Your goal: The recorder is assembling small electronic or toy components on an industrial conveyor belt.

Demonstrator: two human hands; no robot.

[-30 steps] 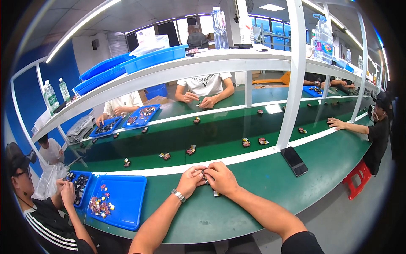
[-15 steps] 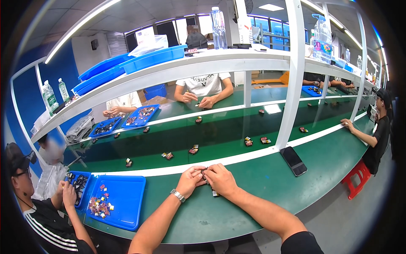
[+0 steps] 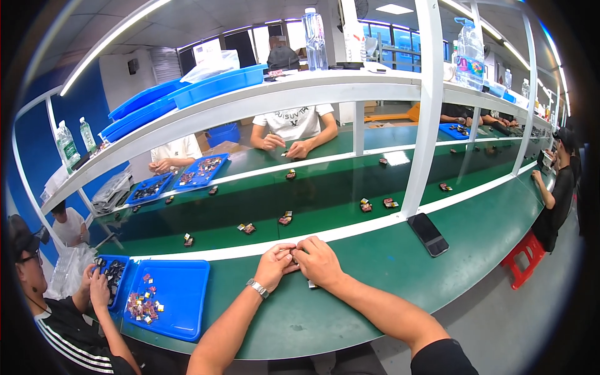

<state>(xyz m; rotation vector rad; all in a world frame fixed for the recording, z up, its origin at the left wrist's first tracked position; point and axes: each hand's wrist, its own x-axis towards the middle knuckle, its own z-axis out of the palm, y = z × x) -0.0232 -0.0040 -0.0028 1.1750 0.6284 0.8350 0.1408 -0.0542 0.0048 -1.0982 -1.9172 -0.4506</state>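
Observation:
Over the near green table (image 3: 387, 294), my left hand (image 3: 275, 269) and my right hand (image 3: 319, 262) meet, fingertips together. Pinched between them is a small dark part (image 3: 294, 256), mostly covered by my fingers, so its exact kind cannot be made out. A metal-banded watch is on my left wrist. Beneath the edge of my right palm, a small piece with a white end (image 3: 312, 284) lies on the table, partly hidden. To the left sits a blue tray (image 3: 194, 300) with a heap of small red, yellow and white parts (image 3: 144, 306).
A black phone (image 3: 429, 235) lies by a white post (image 3: 425, 125). Beyond a white rail runs a green conveyor belt (image 3: 262, 206) with several small assemblies. Co-workers sit at left, across and far right. Overhead, a shelf (image 3: 275, 94) carries trays and bottles. A red stool (image 3: 525, 259) stands at right.
The view has shifted slightly. My hands stay together on the small dark part, with the fingers a little repositioned. The co-worker at far right has drawn their arm in.

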